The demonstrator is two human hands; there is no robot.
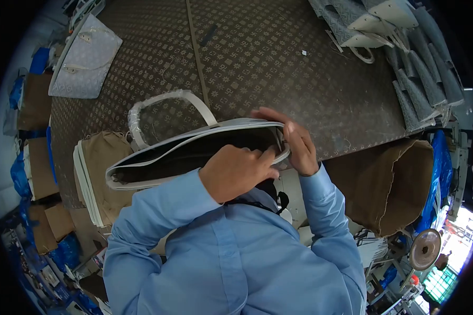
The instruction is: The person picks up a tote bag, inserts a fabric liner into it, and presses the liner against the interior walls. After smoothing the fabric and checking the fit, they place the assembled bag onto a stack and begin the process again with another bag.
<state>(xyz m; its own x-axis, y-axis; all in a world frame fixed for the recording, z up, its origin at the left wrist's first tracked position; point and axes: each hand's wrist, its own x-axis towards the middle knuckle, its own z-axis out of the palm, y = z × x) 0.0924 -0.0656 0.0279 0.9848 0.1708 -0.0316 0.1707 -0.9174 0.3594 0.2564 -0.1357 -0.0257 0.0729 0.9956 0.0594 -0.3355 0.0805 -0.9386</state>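
Note:
A pale handbag [178,139] lies across in front of me, its mouth towards me and its inside dark. One looped handle [198,105], partly wrapped in clear plastic, stands up from its far side. My left hand [236,169] reaches over the mouth with curled fingers, closed on the rim at the bag's right end. Around the outside of that same end is my right hand [301,147], thumb near the rim and fingers behind it, gripping the bag. Part of my left fingertips is hidden by the rim.
A brown patterned table [278,68] spreads ahead. Another pale bag [86,60] lies at the far left, and stacked grey bag pieces [425,73] sit at the far right. Brown fabric pieces [108,168] are left of me; a large open brown carton [399,184] stands at right.

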